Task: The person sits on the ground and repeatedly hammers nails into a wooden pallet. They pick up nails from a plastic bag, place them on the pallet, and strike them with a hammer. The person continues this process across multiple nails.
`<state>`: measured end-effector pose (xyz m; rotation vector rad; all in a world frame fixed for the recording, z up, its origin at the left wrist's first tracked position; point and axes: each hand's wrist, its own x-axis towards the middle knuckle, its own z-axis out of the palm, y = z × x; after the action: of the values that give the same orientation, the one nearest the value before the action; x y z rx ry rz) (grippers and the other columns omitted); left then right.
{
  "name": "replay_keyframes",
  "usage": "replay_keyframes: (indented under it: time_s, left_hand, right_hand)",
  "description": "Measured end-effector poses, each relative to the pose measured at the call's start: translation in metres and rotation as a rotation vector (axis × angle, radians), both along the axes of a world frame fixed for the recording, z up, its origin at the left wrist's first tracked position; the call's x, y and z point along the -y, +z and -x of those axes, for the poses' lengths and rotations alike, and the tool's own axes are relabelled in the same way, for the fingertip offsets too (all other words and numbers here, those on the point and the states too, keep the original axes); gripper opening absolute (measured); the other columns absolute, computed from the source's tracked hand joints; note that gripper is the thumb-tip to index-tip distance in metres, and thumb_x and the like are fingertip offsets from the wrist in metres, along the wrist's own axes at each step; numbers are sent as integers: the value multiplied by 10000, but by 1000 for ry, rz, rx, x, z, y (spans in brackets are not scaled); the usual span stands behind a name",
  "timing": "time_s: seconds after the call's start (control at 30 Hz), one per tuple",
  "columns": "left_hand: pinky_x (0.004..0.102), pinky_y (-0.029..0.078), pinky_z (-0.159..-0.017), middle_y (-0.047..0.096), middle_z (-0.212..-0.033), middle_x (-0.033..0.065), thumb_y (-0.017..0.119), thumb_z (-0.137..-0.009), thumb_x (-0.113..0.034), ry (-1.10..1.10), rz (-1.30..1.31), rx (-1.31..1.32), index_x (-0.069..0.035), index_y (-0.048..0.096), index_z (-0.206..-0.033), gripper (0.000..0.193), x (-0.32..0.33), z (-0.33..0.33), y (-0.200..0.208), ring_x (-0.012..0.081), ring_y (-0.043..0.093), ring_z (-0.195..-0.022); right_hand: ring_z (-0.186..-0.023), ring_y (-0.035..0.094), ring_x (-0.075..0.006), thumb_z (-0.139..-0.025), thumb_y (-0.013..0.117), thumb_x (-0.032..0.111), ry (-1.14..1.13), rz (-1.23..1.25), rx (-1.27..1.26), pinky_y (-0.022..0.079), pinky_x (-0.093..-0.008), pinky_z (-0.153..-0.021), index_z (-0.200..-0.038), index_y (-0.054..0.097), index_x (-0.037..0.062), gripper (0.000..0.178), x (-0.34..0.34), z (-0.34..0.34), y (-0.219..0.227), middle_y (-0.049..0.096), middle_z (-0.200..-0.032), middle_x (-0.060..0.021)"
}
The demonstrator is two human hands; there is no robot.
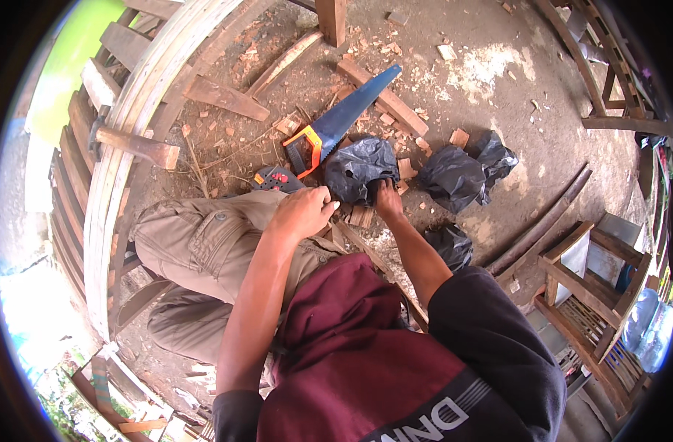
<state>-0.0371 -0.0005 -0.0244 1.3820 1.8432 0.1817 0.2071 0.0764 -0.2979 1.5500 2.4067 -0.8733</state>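
A crumpled black plastic bag [361, 163] lies on the ground in front of my knees. My right hand [386, 202] grips its near right edge, with the fingertips partly hidden in its dark folds. At the bag's near left edge my left hand [307, 211] is closed, thumb against the curled fingers, pinching the plastic; the exact contact is hard to see. Just beyond lies a handsaw [344, 118] with a blue blade and an orange and black handle. A dark sandal with red spots [277, 179] shows beside my left hand.
More black plastic [454, 177] lies to the right, and another dark bag [450, 247] is near my right forearm. A hammer [138, 146] rests on the wooden rail at left. Wood offcuts [386, 99] and chips litter the ground. A wooden frame [590, 276] and clear bottles [648, 329] stand at right.
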Motion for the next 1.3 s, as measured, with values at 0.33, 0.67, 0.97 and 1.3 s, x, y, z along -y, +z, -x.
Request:
replay_keyframes:
  time_s: [0.33, 0.67, 0.97, 1.3]
  left_hand:
    - [504, 536, -848, 733, -966, 186, 651, -958, -374, 14, -8, -2, -49, 666, -954, 326, -5, -2, 10, 389, 695, -971]
    - [476, 525, -775, 729, -886, 151, 685, -945, -297, 38, -121, -32, -17, 680, -932, 281, 0, -4, 8, 363, 693, -893]
    - [490, 539, -811, 733, -937, 165, 672, -950, -329, 34, -118, -40, -28, 680, -957, 302, 3, -2, 4, 367, 700, -942]
    - [503, 547, -864, 727, -1001, 192, 638, -961, -360, 26, -83, -20, -30, 677, -975, 333, 0, -2, 14, 370, 702, -995]
  right_hand:
    - [-903, 702, -269, -973, 676, 185, -303, 260, -511, 545, -384, -776, -1071, 643, -48, 255, -14, -27, 8, 715, -1029, -175]
    - [-819, 681, -162, -1013, 673, 257, -732, 924, -821, 558, -325, -749, -1077, 666, 39, 227, -27, -22, 22, 701, -972, -44]
    - [-896, 728, -233, -979, 701, 149, -861, 1057, -929, 617, -374, -828, -1059, 633, -11, 192, -23, -19, 38, 706, -999, -105]
    - [-851, 741, -222, -918, 764, 120, -794, 917, -807, 641, -349, -770, -996, 661, 16, 166, -24, -15, 37, 712, -918, -89]
